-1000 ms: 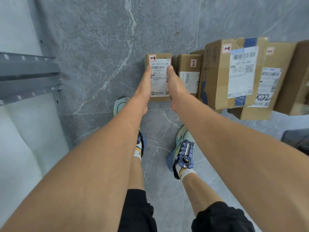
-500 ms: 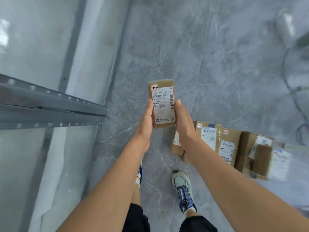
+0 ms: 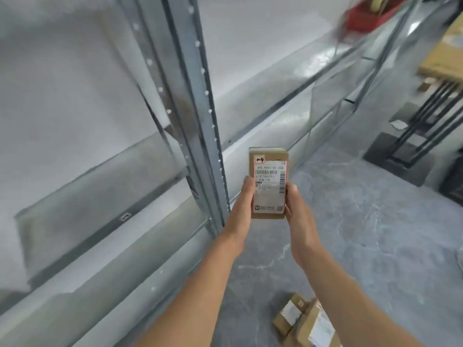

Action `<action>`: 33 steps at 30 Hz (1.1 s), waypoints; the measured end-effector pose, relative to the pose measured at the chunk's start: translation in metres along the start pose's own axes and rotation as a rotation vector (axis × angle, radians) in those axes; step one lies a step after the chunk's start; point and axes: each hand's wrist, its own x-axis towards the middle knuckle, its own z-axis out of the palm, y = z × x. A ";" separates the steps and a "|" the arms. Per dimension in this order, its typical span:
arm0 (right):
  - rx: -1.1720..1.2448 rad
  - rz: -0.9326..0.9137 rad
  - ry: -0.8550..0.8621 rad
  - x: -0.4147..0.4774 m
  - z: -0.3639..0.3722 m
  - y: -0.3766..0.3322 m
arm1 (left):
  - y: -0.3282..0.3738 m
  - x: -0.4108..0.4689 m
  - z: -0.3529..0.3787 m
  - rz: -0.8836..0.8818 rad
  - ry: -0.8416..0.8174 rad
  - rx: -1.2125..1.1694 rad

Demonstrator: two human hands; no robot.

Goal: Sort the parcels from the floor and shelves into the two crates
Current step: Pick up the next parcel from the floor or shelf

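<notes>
A black metal stand (image 3: pixel 429 113) of thin parallel rods rises at a slant from a dark flat base (image 3: pixel 385 156) on the grey, white-veined floor (image 3: pixel 363 234) at right. A white slip of paper (image 3: pixel 398 124) lies just beside the rods, behind the base. A plain white wall (image 3: pixel 250 33) fills the background. A dark object (image 3: pixel 454 184) at the right edge is too cropped to identify.
</notes>
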 end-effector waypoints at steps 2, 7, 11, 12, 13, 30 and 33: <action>-0.028 -0.049 -0.071 -0.020 0.025 -0.033 | 0.031 -0.035 -0.021 0.060 0.057 -0.027; -0.054 -0.166 -0.213 -0.084 0.092 -0.092 | 0.077 -0.132 -0.078 0.203 0.172 -0.046; -0.042 -0.189 -0.342 -0.154 0.148 -0.112 | 0.086 -0.214 -0.126 0.280 0.303 -0.054; -0.052 -0.191 -0.375 -0.174 0.161 -0.114 | 0.086 -0.237 -0.138 0.298 0.333 -0.054; -0.060 -0.195 -0.407 -0.193 0.176 -0.114 | 0.084 -0.262 -0.150 0.310 0.358 -0.050; -0.124 -0.161 -1.046 -0.558 0.363 -0.055 | -0.031 -0.660 -0.299 0.331 0.958 -0.157; -0.154 -0.156 -1.142 -0.615 0.388 -0.040 | -0.053 -0.719 -0.312 0.319 1.054 -0.159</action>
